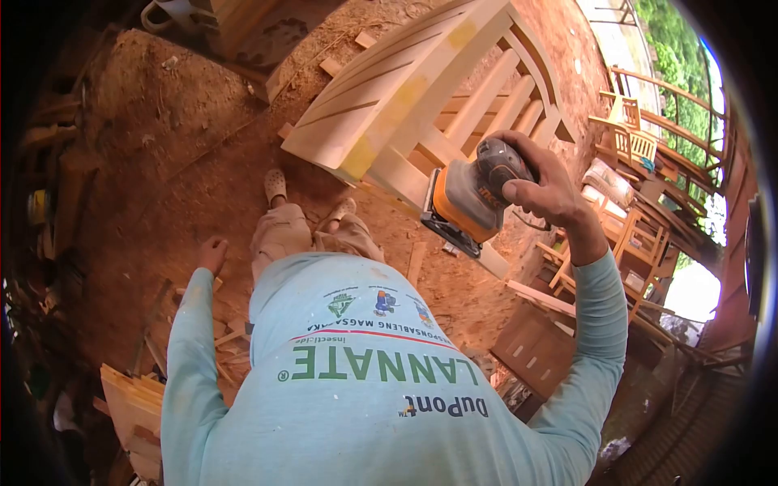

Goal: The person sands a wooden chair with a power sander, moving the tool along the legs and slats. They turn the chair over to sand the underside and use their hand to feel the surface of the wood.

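My right hand is closed around the dark top of an orange and grey electric sander, held up in front of me. The sander is tilted, its flat sanding pad facing down and left. Behind it in this view stands a pale wooden furniture frame with a grooved panel, several slats and a curved rail. Yellowish patches mark its edge. My left hand hangs low by my left leg, away from the wood, its fingers mostly hidden from this angle.
Reddish dirt ground lies underfoot. A dark wooden piece stands at the upper left. Boards are stacked at lower left, with scraps beside them. Wooden chairs and more furniture stand at right, near a brown drawer-like panel.
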Available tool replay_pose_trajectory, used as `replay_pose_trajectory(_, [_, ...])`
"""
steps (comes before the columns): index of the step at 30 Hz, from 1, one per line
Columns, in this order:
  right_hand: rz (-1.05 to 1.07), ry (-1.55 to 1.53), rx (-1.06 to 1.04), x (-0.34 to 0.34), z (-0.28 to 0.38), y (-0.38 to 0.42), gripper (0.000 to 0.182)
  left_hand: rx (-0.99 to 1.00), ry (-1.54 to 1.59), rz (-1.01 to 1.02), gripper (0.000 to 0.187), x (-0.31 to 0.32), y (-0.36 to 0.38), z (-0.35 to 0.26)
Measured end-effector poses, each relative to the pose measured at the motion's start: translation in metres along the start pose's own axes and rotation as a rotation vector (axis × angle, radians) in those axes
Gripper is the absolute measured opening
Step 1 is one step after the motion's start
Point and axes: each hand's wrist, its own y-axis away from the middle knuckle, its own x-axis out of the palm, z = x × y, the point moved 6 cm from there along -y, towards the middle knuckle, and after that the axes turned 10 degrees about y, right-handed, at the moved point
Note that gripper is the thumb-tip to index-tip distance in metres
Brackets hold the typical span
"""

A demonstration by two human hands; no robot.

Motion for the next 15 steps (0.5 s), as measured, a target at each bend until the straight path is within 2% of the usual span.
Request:
replay_pose_trajectory(6, [0.092,0.078,0.123,-0.003,0.030,-0.017,0.086,-0.090,0.169,0.019,0.035,-0.003,-0.004,0.028])
replay_pose_trajectory(8, [0.088,0.091,0.120,-0.001,0.039,-0.024,0.085,-0.087,0.103,0.003,0.036,-0.007,0.002,0.020])
replay_pose_trajectory(13, [0.050,0.093,0.066,0.001,0.042,-0.037,0.103,-0.032,-0.056,-0.013,0.038,-0.010,-0.016,0.036])
replay_pose_trajectory(15, [0.044,0.074,0.049,0.001,0.042,-0.040,0.103,-0.008,-0.063,-0.011,0.035,-0.010,-0.022,0.041])
